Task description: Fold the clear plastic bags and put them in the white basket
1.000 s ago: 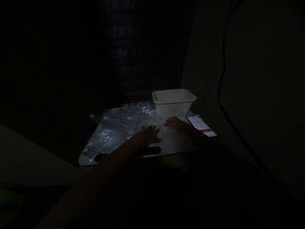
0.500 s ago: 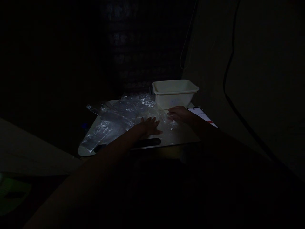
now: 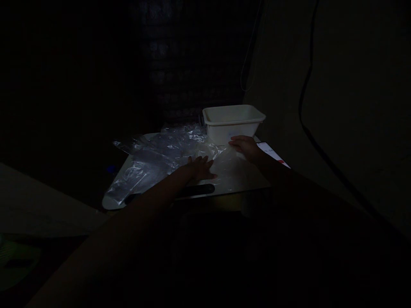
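Clear plastic bags (image 3: 150, 158) lie crumpled in a loose pile over the left and middle of a small pale table (image 3: 253, 182). My left hand (image 3: 201, 168) rests with spread fingers at the pile's right edge, near the table's front. In my right hand (image 3: 245, 146) the fingers are pinched on the edge of a clear plastic bag (image 3: 224, 162), which stretches toward my left hand. The white tub (image 3: 233, 130) stands right behind my right hand. Darkness hides the finer folds of the plastic.
A phone (image 3: 272, 154) with a lit screen lies at the table's right edge. Near the front edge is a dark handle slot (image 3: 201, 189). A dark cable (image 3: 303, 115) hangs along the right wall. Something green (image 3: 19, 256) is low at the left.
My right hand has risen slightly and drawn the plastic up and flatter between the hands. The left hand keeps its place on the table. The whole view has shifted a little.
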`<action>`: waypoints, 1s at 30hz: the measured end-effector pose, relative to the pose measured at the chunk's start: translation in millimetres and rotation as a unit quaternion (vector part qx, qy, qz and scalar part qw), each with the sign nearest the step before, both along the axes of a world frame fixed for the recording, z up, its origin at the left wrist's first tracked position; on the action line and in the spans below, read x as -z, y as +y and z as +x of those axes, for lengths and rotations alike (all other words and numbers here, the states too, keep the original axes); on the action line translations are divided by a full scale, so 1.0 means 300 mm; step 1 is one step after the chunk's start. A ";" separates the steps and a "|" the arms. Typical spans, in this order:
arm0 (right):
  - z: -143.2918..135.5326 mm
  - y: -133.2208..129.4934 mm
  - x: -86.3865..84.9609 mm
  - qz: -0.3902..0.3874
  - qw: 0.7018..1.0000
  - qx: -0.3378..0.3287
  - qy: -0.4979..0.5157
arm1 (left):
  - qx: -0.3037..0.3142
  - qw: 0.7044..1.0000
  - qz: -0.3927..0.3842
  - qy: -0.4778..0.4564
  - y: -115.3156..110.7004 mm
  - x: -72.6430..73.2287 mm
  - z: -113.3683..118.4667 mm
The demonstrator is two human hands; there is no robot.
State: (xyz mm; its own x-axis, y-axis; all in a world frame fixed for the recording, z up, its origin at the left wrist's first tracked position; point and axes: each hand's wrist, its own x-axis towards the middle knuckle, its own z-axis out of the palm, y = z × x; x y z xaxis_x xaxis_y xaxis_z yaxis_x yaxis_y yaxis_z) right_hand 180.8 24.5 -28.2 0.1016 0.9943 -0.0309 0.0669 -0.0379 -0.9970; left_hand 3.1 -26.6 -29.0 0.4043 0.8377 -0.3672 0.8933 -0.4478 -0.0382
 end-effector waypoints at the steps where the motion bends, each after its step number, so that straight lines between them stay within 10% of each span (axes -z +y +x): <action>1: 0.006 0.005 0.003 0.004 1.000 0.009 0.002 | 0.000 1.000 -0.001 0.000 0.001 0.001 -0.001; 10: 0.055 0.027 0.025 0.103 0.976 0.051 -0.187 | 0.004 1.000 0.007 -0.008 0.014 0.019 -0.005; 16: 0.065 -0.036 0.093 0.222 0.760 -0.141 -0.595 | -0.003 1.000 0.001 -0.005 -0.003 -0.002 0.003; 21: 0.079 -0.061 0.170 0.225 0.635 -0.214 -0.707 | -0.001 1.000 0.006 -0.010 -0.011 -0.004 -0.003; 26: 0.121 -0.068 0.205 0.262 0.578 -0.207 -0.745 | 0.006 1.000 0.014 -0.011 -0.001 0.013 -0.016; 30: 0.119 -0.071 0.180 0.208 0.606 -0.165 -0.750 | 0.005 1.000 0.016 -0.009 0.004 0.020 -0.020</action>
